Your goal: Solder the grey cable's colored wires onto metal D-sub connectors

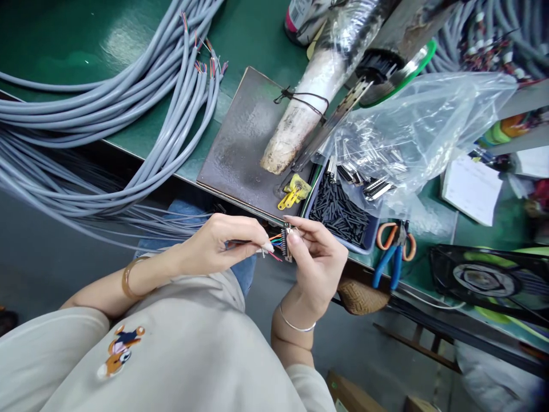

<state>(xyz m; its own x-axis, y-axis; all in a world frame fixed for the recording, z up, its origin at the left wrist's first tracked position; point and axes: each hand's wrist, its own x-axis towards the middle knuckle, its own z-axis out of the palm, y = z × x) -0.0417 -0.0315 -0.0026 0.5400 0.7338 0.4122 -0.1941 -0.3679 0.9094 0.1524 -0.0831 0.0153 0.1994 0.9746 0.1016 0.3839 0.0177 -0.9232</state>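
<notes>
Between thumb and fingers, my right hand (315,257) grips a small metal multi-pin connector (286,243) just off the bench edge. Several thin coloured wires (275,240) run from the connector's pin side to my left hand (231,243). That hand pinches the wires close to the connector, and a loose pink end and a white end stick out below its fingertips. Grey cables (171,120) lie in a thick bundle over the bench edge to the left. Which wires are fixed to the pins is too small to tell.
A dark metal plate (240,143) carries a wrapped white tube (295,120) and yellow clips (295,191). Right of it stand a bin of black sleeves (337,212), a clear bag of connectors (424,126), blue-handled cutters (392,257), a solder spool (398,80) and a fan (484,280).
</notes>
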